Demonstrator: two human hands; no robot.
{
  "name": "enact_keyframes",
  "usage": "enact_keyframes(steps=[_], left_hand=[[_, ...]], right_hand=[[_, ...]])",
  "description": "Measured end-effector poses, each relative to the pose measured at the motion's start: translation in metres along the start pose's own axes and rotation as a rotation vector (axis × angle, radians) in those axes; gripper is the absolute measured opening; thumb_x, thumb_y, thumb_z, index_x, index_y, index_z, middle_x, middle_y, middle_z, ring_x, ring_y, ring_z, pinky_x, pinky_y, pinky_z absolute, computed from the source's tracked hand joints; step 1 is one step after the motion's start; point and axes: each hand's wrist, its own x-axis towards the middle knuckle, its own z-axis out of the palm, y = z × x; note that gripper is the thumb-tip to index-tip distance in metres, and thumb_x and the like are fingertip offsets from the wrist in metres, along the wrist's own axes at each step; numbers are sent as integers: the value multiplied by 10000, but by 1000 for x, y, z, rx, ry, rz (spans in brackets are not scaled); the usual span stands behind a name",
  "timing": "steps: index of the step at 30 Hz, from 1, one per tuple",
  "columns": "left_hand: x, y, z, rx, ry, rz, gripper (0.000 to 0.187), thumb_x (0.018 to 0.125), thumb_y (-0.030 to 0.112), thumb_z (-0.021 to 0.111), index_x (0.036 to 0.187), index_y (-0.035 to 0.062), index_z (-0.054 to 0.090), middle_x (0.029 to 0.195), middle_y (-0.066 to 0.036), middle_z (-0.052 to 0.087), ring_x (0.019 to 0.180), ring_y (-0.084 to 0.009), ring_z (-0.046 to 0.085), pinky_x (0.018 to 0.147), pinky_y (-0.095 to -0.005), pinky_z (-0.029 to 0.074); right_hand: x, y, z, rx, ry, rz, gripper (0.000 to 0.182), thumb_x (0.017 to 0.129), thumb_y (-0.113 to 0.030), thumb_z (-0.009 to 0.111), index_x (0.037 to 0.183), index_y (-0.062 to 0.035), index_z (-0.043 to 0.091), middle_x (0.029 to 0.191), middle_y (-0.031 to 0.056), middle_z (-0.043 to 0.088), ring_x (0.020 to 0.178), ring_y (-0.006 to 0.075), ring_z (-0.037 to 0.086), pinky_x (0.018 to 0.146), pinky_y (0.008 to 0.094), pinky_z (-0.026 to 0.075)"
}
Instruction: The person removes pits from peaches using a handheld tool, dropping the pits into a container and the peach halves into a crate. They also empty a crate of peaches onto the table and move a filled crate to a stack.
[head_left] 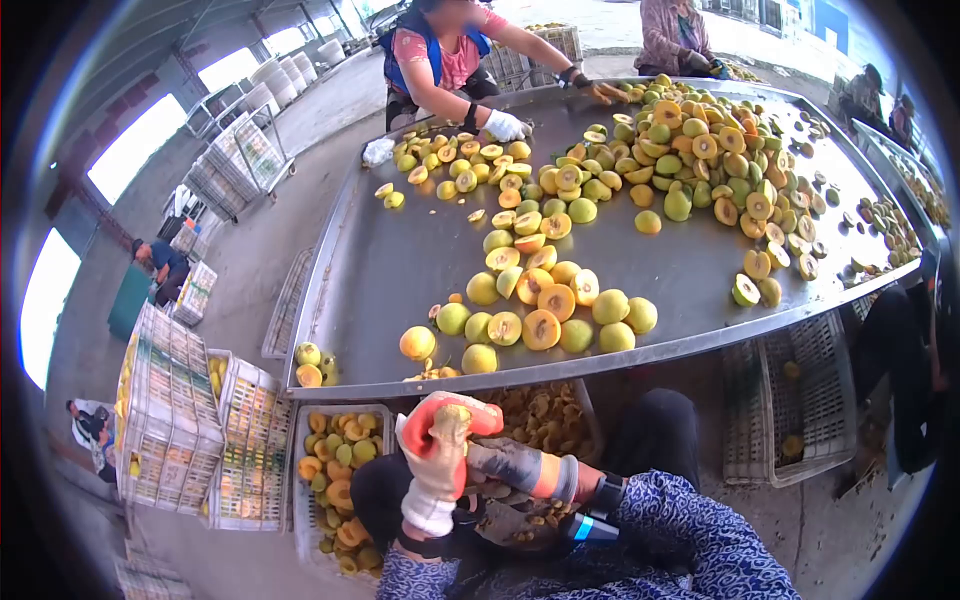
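A crate (388, 412) of fruit (339, 494) stands left of the gloved left hand (432, 455), its fingers curled, their grip unclear. Just beside, the right hand (512, 468) has fingers too hidden to tell. Beyond, halved fruits (541, 329) lie on the metal desk (385, 290).

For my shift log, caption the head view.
Gloved left hand and right hand close together before a metal table bearing halved fruit.

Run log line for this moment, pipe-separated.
left hand: gloved, curled, against right hand | right hand: dark-gloved | held item: cannot tell | metal table: halved fruit spread | crate by table: fruit pieces
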Motion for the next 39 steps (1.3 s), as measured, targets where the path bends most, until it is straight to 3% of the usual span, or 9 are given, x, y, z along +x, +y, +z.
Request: enact_keyframes(steps=[4,6,13,15,22,23,31,33,39], left_hand=[[11,18,7,-216,-20,-178,414,1002,315,676,767,-25,686,727,-150,701,678,-279,700,715,-398,583],[12,21,11,-220,69,-283,469,1010,403,623,758,9,647,714,-149,683,646,-298,690,683,-426,588],[17,20,4,-571,183,-531,442,1059,479,488,775,140,484,729,-26,535,638,-214,562,656,-460,579],[21,19,-1,-617,177,-572,418,1064,458,477,761,171,450,741,10,492,672,-198,546,669,-453,573],[23,9,-2,-832,223,-470,415,1078,448,489,826,123,539,879,-33,604,826,-225,614,807,-463,578],[23,6,-3,-911,190,-403,447,1077,473,483,832,110,572,904,-41,631,860,-238,640,848,-476,585],[12,-11,10,-179,124,-46,471,1076,484,476,900,65,600,877,-100,643,829,-280,677,807,-495,606],[21,5,5,-394,21,-315,434,1078,460,480,877,85,569,848,-72,616,796,-255,656,791,-487,601],[44,12,3,-669,13,-676,335,1077,397,494,858,144,511,793,-8,525,716,-202,582,691,-422,540]], right_hand=[[-6,-10,5,-123,85,-62,393,1055,-488,544,980,-109,613,861,-30,558,796,96,526,687,260,429],[-3,-15,7,-393,121,-175,420,1058,-518,527,852,-154,565,742,-65,478,651,62,410,552,233,315],[19,-7,-17,-760,50,-183,452,1069,-484,482,1061,-64,647,859,52,614,802,181,536,769,368,466],[13,-15,-13,-837,117,-139,417,1058,-449,560,1000,-46,651,878,2,668,829,115,584,757,318,497],[24,1,-12,-639,234,-359,386,1049,-436,570,1045,-60,658,826,-8,642,797,88,569,711,300,491],[26,-2,-9,-379,247,-160,411,1048,-465,565,1043,-62,644,843,-7,628,795,70,547,674,278,467],[27,3,-14,-679,209,-383,437,1045,-464,579,1275,-96,621,1087,11,658,953,91,603,818,256,507],[11,-18,-10,-360,216,41,510,1002,-569,595,1213,-107,647,1075,8,667,944,100,611,807,257,511],[-1,-34,-13,-577,232,51,470,1034,-519,563,1077,-67,687,931,0,653,839,116,569,768,292,491]])
